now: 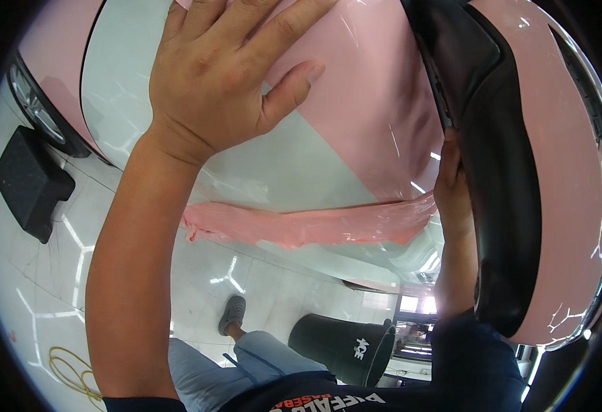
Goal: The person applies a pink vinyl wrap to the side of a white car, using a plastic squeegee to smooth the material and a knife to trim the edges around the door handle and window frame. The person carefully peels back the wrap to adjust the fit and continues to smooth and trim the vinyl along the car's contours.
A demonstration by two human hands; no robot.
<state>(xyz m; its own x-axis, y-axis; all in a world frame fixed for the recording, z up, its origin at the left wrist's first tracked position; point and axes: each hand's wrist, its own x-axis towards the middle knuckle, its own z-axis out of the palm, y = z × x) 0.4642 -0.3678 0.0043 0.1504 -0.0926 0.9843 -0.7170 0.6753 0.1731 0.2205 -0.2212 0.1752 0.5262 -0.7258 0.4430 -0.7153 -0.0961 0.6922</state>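
Pink film (366, 89), smooth and glossy, lies across the car's white panel (267, 175), left of the wing mirror's curved, matte black trim (496, 178); a wrinkled, ragged-edged pink strip (315, 225) bunches along the near side. Your left hand (222, 75) spreads over the film's far left edge, fingers (287, 27) apart. Your right hand (455, 182) sits beside the trim, its fingers partly hidden; whether they're clamped or apart, I cannot tell.

The film (315, 223) is seen as glossy plastic, the mirror base (503, 158) as smooth matt plastic, the floor (253, 268) as shiny.
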